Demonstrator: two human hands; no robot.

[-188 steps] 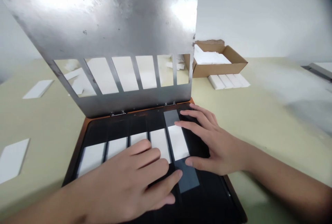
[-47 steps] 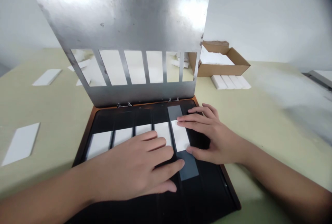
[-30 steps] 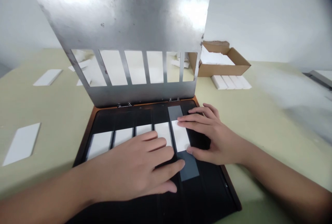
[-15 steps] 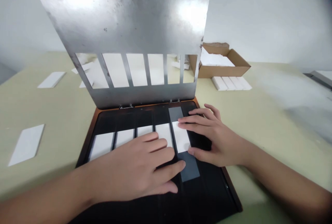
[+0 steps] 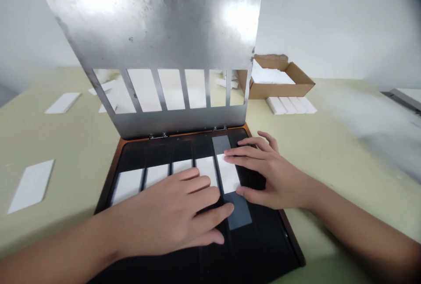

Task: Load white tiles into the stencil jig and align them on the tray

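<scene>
Only the head-worn view has shifted noticeably since the first frame, so the tray now sits straighter ahead; both hands lie almost as they did against the strips.

Five white strips (image 5: pixel 206 169) lie side by side across a black tray (image 5: pixel 269 249) with a copper-brown rim. The rightmost white strip (image 5: pixel 227 172) lies under the right hand (image 5: pixel 272 179), with slate-grey strips (image 5: pixel 240 211) showing beyond both its far and near ends. The right fingertips (image 5: pixel 230 156) touch its far end and the thumb (image 5: pixel 241 192) sits at its near end. The hand is spread, and I cannot tell whether it is pinching the strip or only resting on it. The left hand (image 5: pixel 167 214) lies flat and open, holding nothing, its fingers over the near ends of the middle strips and just beside the rightmost one.

A steel stencil plate (image 5: pixel 144 34) with six slots stands tilted up on hinges (image 5: pixel 156 135) along the tray's far edge. Beyond it on the pale olive table (image 5: pixel 345 152), to the far right, sits an open cardboard box (image 5: pixel 283 84) of white strips, with a row of white bars (image 5: pixel 289 105) just in front. Loose white strips (image 5: pixel 31 186) lie to the left.
</scene>
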